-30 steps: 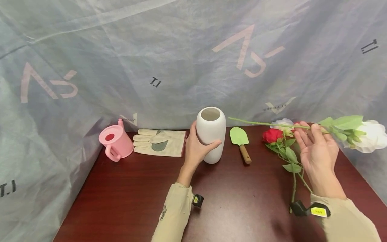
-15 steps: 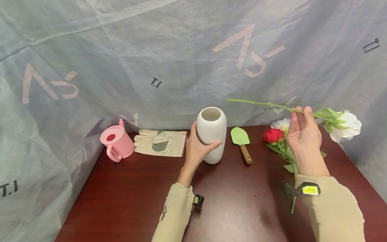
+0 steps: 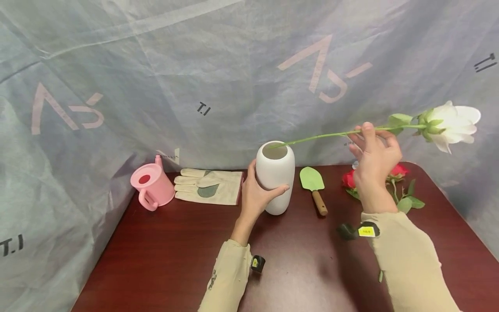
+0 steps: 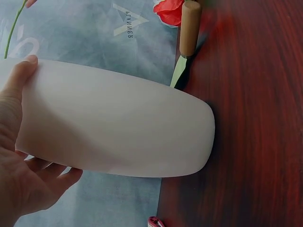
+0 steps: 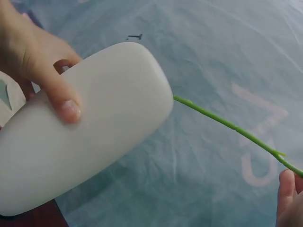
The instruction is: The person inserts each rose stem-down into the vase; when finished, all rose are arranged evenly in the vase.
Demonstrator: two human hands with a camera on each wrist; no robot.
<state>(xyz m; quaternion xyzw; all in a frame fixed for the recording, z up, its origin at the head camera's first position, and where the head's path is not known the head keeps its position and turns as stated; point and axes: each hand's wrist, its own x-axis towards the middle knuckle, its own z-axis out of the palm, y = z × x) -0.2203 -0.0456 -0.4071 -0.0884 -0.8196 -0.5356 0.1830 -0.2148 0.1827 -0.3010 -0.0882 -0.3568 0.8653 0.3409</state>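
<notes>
A tall white vase [image 3: 277, 177] stands upright on the dark red table. My left hand [image 3: 259, 195] grips it round its side, thumb across the front. In my right hand [image 3: 372, 149] I pinch the green stem of a white artificial flower [image 3: 448, 125], its bloom out to the right and the stem nearly level. The stem's tip overlaps the vase's mouth in the head view. From the right wrist, the green stem [image 5: 232, 126] meets the vase's rim [image 5: 171, 94]. The left wrist view shows the vase [image 4: 118, 120] with fingers and thumb [image 4: 22, 71] on opposite sides.
Left of the vase lie a pair of cream work gloves [image 3: 222, 186] and a pink watering can [image 3: 153, 186]. A green trowel [image 3: 313, 180] with a wooden handle is to the right. Red flowers [image 3: 398, 171] lie beyond it, partly behind my right arm. A grey sheet [image 3: 234, 78] hangs behind.
My right hand has moved left and up with the white flower, bringing the stem tip from right of the vase to its mouth. My left hand keeps its grip on the vase.
</notes>
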